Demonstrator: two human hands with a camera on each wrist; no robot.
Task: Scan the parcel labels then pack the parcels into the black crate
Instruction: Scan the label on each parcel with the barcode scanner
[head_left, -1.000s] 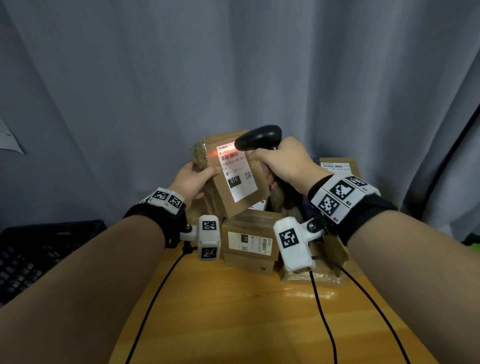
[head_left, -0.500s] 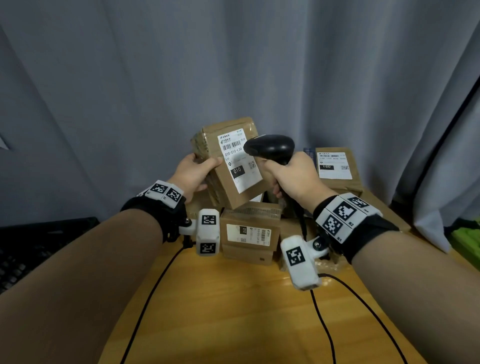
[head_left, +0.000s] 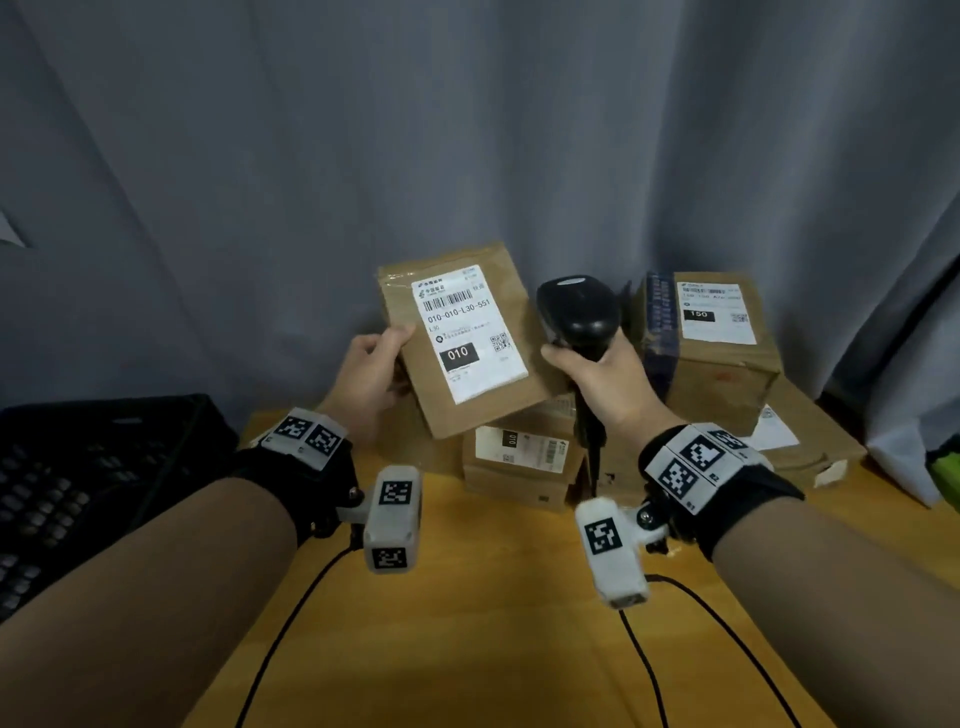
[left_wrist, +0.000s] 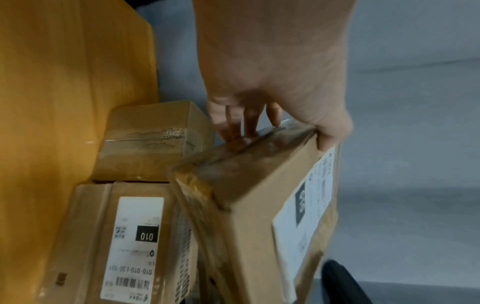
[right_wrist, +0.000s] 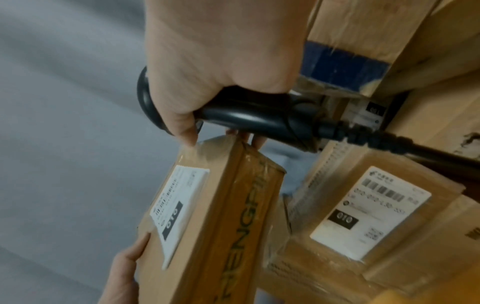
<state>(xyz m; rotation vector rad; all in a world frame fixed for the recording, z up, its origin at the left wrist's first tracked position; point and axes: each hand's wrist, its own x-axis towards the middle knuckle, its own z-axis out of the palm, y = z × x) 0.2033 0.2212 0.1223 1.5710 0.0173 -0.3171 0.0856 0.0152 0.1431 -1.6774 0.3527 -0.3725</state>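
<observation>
My left hand (head_left: 371, 366) grips a flat brown parcel (head_left: 470, 340) by its left edge, thumb on the front, label "010" facing me; the same parcel (left_wrist: 249, 197) shows in the left wrist view with my fingers (left_wrist: 244, 121) behind it. My right hand (head_left: 597, 374) holds a black barcode scanner (head_left: 579, 312) by its handle, just right of the parcel, head pointing up. In the right wrist view the scanner (right_wrist: 259, 117) sits above the held parcel (right_wrist: 215, 216). The black crate (head_left: 78, 467) stands at the left, beside the table.
More brown parcels are piled at the back of the yellow table (head_left: 483, 623): a small one (head_left: 519, 457) under the held parcel, and a box labelled "150" (head_left: 711, 343) at the right. A grey curtain hangs behind. Cables cross the table's front.
The red scan light on the label has gone. The scanner has swung away to the right of the parcel and tipped upright. The parcel has turned to face me more squarely.
</observation>
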